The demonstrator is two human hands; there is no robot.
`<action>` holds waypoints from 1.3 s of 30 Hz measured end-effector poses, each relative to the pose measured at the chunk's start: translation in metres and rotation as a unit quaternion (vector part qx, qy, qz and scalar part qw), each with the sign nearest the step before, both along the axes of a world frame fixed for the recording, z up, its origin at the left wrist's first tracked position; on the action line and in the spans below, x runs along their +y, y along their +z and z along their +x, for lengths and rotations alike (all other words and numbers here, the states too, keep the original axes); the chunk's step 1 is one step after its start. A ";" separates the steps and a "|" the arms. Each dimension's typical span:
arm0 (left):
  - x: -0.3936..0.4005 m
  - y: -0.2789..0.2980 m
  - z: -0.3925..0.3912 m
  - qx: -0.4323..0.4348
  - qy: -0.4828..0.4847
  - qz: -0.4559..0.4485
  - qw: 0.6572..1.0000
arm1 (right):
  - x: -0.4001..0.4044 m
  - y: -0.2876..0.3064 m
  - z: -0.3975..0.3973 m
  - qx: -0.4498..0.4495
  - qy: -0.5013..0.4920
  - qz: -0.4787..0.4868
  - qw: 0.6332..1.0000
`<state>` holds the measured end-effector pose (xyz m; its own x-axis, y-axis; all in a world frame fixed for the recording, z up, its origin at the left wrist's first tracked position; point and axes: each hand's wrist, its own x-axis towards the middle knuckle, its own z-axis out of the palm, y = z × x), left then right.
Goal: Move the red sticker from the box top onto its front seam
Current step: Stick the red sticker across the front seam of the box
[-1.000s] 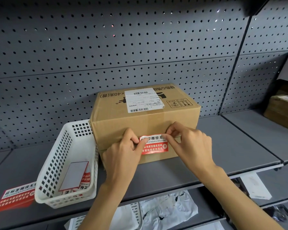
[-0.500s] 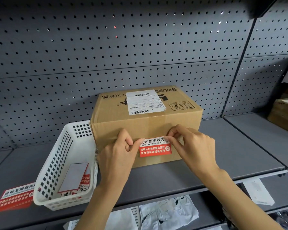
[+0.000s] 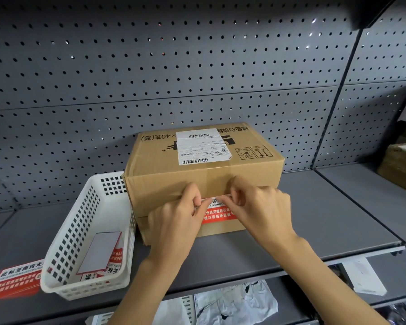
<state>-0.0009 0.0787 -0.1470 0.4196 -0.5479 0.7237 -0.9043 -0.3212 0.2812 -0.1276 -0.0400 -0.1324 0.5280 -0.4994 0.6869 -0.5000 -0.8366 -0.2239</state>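
A brown cardboard box (image 3: 174,174) with a white shipping label on top stands on the grey shelf. The red and white sticker (image 3: 217,213) lies on the box's front face, across the horizontal seam. My left hand (image 3: 176,221) and my right hand (image 3: 260,207) meet over the sticker's white upper strip, fingertips pressed on it. Both hands cover the sticker's outer ends, so only its middle shows.
A white perforated basket (image 3: 66,249) with sticker sheets in it stands left of the box, touching it. Another red sticker sheet (image 3: 14,282) lies at the shelf's front left. A second cardboard box (image 3: 401,165) sits far right. White bags lie on the lower shelf.
Both hands have slid inward along the sticker's top strip toward its middle and now cover more of it. The box has not moved.
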 end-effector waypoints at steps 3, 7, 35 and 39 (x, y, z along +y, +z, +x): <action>-0.003 0.000 -0.002 -0.007 0.010 0.015 1.000 | 0.000 0.001 0.005 0.021 0.007 -0.020 1.000; 0.003 0.003 0.005 0.001 0.011 0.014 1.000 | -0.006 0.008 0.000 0.036 0.007 0.000 0.999; -0.003 -0.013 -0.003 -0.059 0.012 0.059 0.996 | -0.002 -0.016 0.007 0.045 0.043 -0.032 0.998; -0.003 -0.023 -0.001 -0.060 0.014 0.083 0.995 | -0.003 -0.025 0.007 0.074 0.029 -0.026 0.996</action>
